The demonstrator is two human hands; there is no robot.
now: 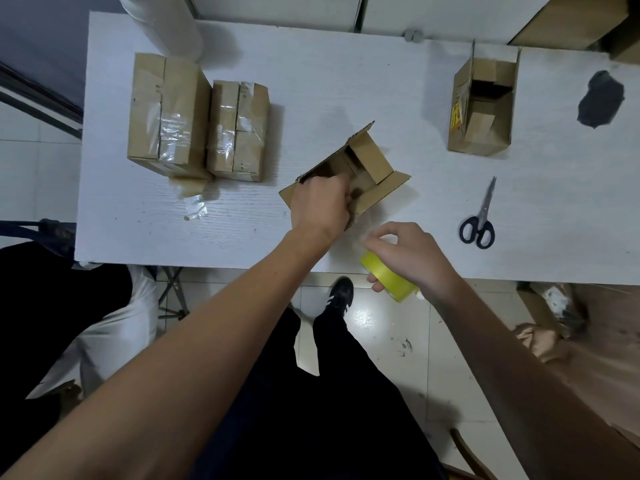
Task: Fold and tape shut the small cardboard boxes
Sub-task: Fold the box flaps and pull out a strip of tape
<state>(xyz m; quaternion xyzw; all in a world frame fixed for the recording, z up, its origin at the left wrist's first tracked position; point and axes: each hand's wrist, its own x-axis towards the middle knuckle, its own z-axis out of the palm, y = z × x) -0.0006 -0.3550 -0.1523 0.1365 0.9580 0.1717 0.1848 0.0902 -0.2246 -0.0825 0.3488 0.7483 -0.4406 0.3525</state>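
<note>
A small open cardboard box sits near the front middle of the white table, its flaps spread. My left hand grips the box's near wall, fingers curled over the rim. Just to the right, at the table's front edge, my right hand holds a yellow-cored roll of clear tape. Clear tape seems to stretch from the roll toward the box, though it is hard to make out. Two taped-shut boxes stand at the left: a larger one and a smaller one.
Another open cardboard box stands at the back right. Black-handled scissors lie right of my hands. A dark crumpled object lies at the far right. Tape scraps lie near the taped boxes. A white roll stands at the back left.
</note>
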